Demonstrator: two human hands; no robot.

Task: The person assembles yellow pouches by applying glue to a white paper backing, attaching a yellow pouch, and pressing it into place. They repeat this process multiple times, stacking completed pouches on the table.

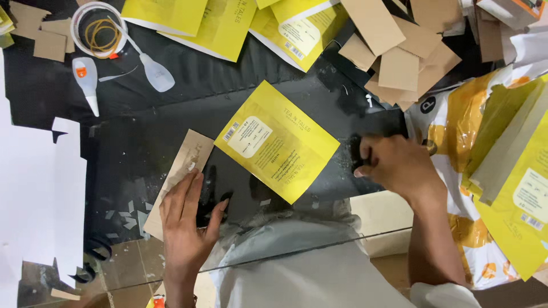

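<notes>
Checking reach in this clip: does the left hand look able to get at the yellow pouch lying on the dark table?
Probably yes. The left hand rests on a cardboard strip right beside the yellow pouch, with only bare dark table between them and nothing lying on the pouch.

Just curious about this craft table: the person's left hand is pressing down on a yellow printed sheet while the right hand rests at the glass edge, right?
Not quite. The head view shows the left hand pressing a brown cardboard strip; the yellow printed sheet lies untouched beside it. The right hand does rest at the glass edge.
</notes>
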